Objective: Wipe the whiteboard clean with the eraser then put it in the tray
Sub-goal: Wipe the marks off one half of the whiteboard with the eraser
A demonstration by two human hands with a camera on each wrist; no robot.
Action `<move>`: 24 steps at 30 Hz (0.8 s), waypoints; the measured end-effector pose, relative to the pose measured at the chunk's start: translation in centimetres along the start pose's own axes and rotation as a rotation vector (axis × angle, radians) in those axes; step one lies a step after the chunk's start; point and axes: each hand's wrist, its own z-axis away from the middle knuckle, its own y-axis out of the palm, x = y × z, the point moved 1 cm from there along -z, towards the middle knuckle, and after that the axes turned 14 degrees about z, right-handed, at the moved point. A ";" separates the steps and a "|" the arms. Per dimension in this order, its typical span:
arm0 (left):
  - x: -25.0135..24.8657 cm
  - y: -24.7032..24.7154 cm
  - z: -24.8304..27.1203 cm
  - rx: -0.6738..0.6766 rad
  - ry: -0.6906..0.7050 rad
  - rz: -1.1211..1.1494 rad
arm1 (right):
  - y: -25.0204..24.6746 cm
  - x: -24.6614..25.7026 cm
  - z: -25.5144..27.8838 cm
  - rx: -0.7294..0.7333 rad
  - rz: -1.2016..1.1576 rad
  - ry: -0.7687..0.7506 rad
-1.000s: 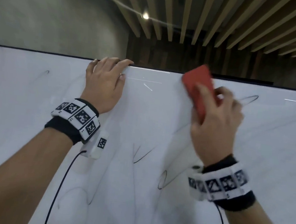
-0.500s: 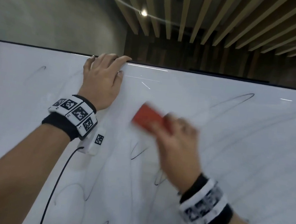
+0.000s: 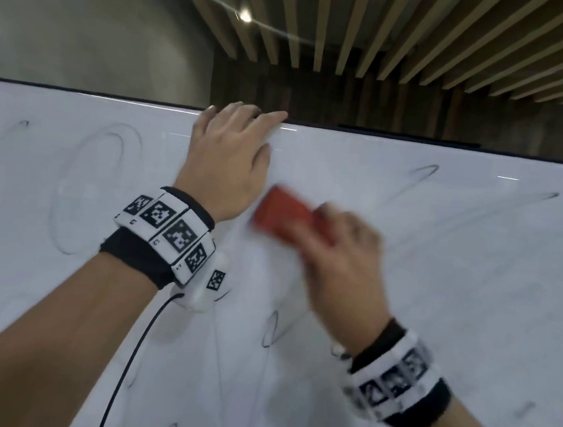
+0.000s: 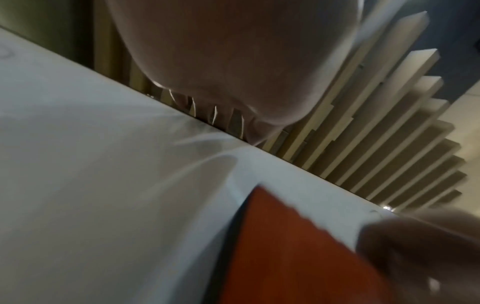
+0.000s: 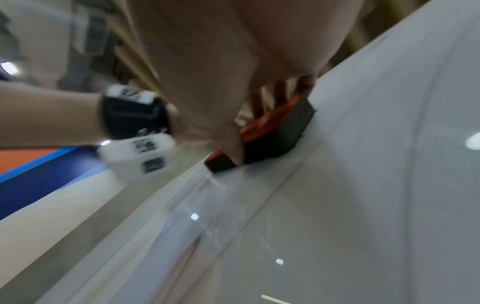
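The whiteboard (image 3: 438, 280) fills the lower head view, with faint black marker loops on it. My right hand (image 3: 341, 253) grips a red eraser (image 3: 283, 215) and presses its dark felt side (image 5: 280, 131) flat against the board, just right of my left wrist. The eraser is motion-blurred. My left hand (image 3: 231, 153) rests on the board with its fingers curled over the top edge (image 3: 112, 96). In the left wrist view the eraser's red back (image 4: 298, 246) shows close below the palm (image 4: 233, 51). No tray is in view.
Marker strokes lie at the board's upper right (image 3: 425, 172), far left (image 3: 93, 188) and lower middle (image 3: 270, 329). A cable (image 3: 129, 353) hangs from my left wrist band. Above the board are a slatted wooden ceiling (image 3: 393, 34) and a grey wall (image 3: 85, 22).
My right hand swept the eraser from the board's top edge down and left, to a spot beside my left wrist. The left hand kept its hold on the top edge.
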 end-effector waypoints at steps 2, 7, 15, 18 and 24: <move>0.3 0.3 0.2 -0.019 0.004 -0.016 | 0.4 1.0 1.4 0.068 -0.008 -0.133; 0.3 0.4 0.7 -0.047 -0.001 -0.033 | -1.9 -8.0 -1.8 -0.113 -0.065 0.473; 0.3 1.1 0.8 -0.058 -0.032 -0.034 | 0.6 1.5 3.4 0.083 0.013 -0.084; 0.3 1.0 0.8 -0.053 -0.044 -0.027 | -0.4 -3.8 0.9 -0.019 -0.043 0.137; 0.2 0.7 1.0 -0.039 -0.045 -0.034 | -1.3 -5.7 -0.8 -0.089 -0.005 0.425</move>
